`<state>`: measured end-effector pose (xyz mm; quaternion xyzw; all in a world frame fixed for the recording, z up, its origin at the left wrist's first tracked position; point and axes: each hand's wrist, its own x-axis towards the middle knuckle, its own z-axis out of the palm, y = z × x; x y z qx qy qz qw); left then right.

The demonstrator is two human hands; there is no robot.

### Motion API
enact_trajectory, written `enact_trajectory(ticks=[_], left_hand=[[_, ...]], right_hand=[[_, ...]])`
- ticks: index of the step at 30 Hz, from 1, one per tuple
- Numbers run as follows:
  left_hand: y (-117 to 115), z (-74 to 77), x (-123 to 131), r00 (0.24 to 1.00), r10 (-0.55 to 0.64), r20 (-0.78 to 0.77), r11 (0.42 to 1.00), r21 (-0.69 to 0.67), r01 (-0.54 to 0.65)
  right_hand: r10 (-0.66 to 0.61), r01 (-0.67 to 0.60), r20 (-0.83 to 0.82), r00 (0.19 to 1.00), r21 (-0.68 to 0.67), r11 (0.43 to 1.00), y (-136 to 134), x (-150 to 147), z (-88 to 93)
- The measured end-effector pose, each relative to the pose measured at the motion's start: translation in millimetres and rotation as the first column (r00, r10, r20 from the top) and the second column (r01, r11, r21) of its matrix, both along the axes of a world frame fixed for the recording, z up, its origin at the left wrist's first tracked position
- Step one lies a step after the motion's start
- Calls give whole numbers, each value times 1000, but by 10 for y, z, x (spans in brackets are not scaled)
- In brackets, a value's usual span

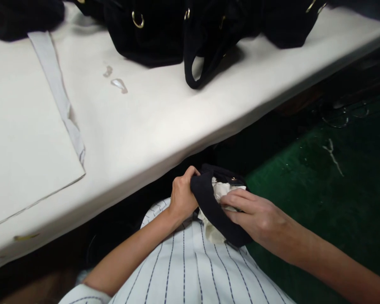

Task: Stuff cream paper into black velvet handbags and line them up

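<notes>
A person's left hand (183, 197), closed, grips the rim of a black fabric handbag (205, 200) held below a white-covered worktable's edge (152, 135); the half-open right hand (253, 213) rests on crumpled white tissue paper (220, 190) in its mouth (more black bags (145, 38) sit on top).

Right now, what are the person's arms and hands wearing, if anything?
The left hand and right hand are bare, with no gloves, rings or watch visible. The forearms are uncovered. The left sleeve belongs to a white shirt with dark vertical pinstripes; the right sleeve is out of view.
</notes>
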<state>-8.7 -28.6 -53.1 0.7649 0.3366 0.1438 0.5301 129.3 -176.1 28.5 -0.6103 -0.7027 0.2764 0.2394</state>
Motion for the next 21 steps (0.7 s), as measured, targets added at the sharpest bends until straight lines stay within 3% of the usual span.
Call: enact_trajectory(ticks=[2,5,8,10,13,17,21], left_hand=[[25,-16,38,1000,-1,2,1000,1,1],[67,-56,116,1000,15,11,1000,-11,-15],[101,-84,213,998,66,3,998,-22,-66],[97,-69,269,996,89,-16,996,-7,-90],[42,5,315,998,36,-56,999,27,-34],[-56,96,321,982,-108,-158,985,114,126],[-107,109,316,953,-172,-250,952,205,226]], right_hand=[[101,-99,34,994,-73,992,66,14,-76],[139,-105,229,963,-155,982,187,61,-275],[149,-100,520,841,-121,988,280,125,-491],[151,-109,618,772,-104,989,287,140,-585],[135,-83,677,724,-110,991,208,75,-621],[124,-58,723,680,-116,992,62,-67,-579],[98,-32,653,751,-112,993,1,-142,-661]])
